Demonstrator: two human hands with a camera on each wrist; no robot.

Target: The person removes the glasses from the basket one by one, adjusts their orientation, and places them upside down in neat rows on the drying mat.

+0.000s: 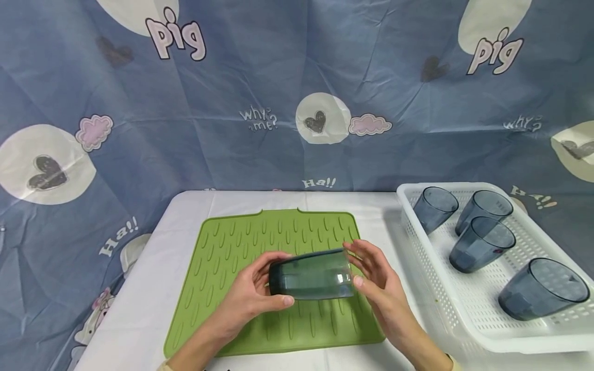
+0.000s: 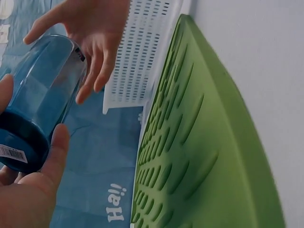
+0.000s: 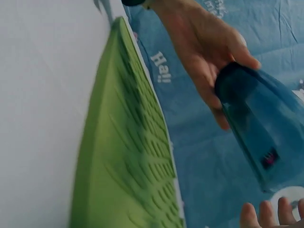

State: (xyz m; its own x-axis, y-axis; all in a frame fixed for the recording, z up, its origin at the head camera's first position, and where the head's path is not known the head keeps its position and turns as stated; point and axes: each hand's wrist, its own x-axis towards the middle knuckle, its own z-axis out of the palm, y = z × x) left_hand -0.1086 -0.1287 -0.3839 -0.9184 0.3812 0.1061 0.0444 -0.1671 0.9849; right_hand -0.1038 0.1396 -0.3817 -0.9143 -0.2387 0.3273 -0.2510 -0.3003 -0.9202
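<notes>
A: Where was the glass (image 1: 312,275)?

B: In the air over the green mat (image 1: 278,330), tipped on its side. Taking the mat as a clock with twelve at the far edge, its mouth pointed to about three and its base to nine.

A: And the hands?

B: The left hand (image 1: 246,293) gripped the base end, thumb on the six o'clock side. The right hand (image 1: 386,289) was loosely spread at the mouth end; I couldn't tell whether any fingertip touched the glass.

A: Any markings on it?

B: A barcode label (image 2: 13,153) on the base, and a small dark sticker (image 3: 270,159) with a reddish mark near the mouth.

A: What stood around?

B: A white basket (image 1: 533,343) at three o'clock from the mat, holding four more glasses (image 1: 533,293), mouths up: near its eleven, one and five o'clock, plus one about the middle. The mat lay on a white tablecloth (image 1: 139,288), and a blue curtain (image 1: 260,62) printed with "pig" and "Ha!!" hung at twelve.
</notes>
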